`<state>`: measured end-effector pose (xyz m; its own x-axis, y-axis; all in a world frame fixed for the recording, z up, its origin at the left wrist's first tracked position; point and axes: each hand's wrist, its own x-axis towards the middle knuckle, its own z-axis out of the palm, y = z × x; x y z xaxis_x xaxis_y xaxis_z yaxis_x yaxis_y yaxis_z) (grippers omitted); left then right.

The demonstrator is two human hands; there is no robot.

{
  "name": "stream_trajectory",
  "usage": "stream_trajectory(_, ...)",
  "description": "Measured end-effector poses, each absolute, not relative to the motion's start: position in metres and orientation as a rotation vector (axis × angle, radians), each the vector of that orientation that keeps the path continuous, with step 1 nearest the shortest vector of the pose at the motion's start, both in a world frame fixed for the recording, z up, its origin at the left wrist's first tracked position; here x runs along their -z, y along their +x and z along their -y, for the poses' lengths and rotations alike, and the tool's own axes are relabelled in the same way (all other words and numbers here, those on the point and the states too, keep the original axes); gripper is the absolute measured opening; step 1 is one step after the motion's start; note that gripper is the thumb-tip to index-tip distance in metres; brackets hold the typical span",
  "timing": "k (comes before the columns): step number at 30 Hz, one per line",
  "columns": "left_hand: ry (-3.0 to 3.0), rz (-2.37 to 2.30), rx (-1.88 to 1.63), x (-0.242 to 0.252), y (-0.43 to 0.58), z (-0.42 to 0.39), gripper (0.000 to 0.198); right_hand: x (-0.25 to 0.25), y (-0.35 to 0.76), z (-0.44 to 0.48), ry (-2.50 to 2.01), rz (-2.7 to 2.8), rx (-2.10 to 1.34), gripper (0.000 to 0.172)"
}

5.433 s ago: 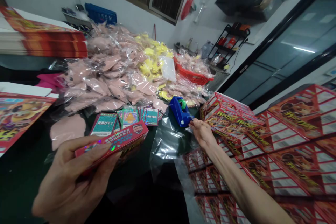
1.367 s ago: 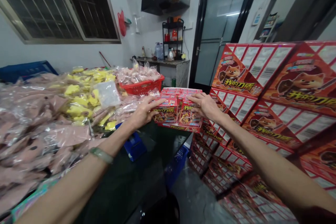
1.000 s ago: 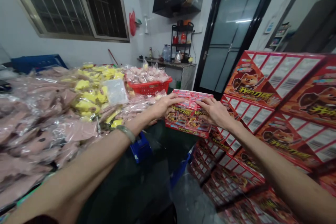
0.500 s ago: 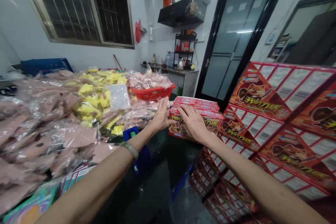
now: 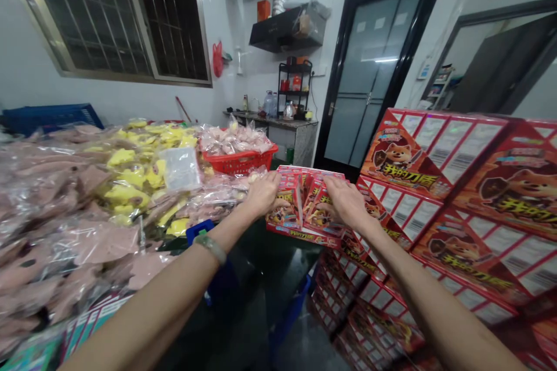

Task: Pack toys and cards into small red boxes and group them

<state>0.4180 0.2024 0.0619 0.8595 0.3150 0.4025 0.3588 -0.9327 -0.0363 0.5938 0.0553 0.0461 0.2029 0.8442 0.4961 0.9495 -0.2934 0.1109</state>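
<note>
A red printed display box [image 5: 313,237] holds several small red packs [image 5: 322,206], two groups of them tilted with a gap between. My left hand [image 5: 263,194] is closed at the left end, its fingertips over the edge of the packs. At the right end, my right hand [image 5: 347,200] grips from above, fingers over the top and the thumb hidden. A pale green bangle [image 5: 212,248] circles my left wrist.
Stacked red printed boxes [image 5: 400,156] rise close on the right. Bagged pink pieces [image 5: 100,243] and yellow pieces [image 5: 130,171] heap on the left. A red basket [image 5: 239,162] of bagged pieces stands behind. A blue plastic holder [image 5: 202,231] lies near my left forearm.
My hands have moved apart to the two ends of the display box. The packs in it now show tilted, with a gap between them. The view has turned slightly right.
</note>
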Motion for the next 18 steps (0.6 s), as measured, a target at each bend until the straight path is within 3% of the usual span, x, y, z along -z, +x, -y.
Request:
stream_trajectory(5,-2.877,0.616,0.521,-0.067,0.425,-0.204,0.058,-0.05,0.594,-0.05,-2.213,1.794,0.681,0.054)
stream_trajectory(11,-2.863,0.505,0.4,-0.07,0.454,-0.194,0.088,-0.044,0.574,-0.073,-2.218,1.831,0.668,0.076)
stream_trajectory(18,-2.797,0.471,0.488,-0.064,0.451,-0.192,0.037,-0.053,0.575,-0.074,-2.225,1.783,0.709,0.078)
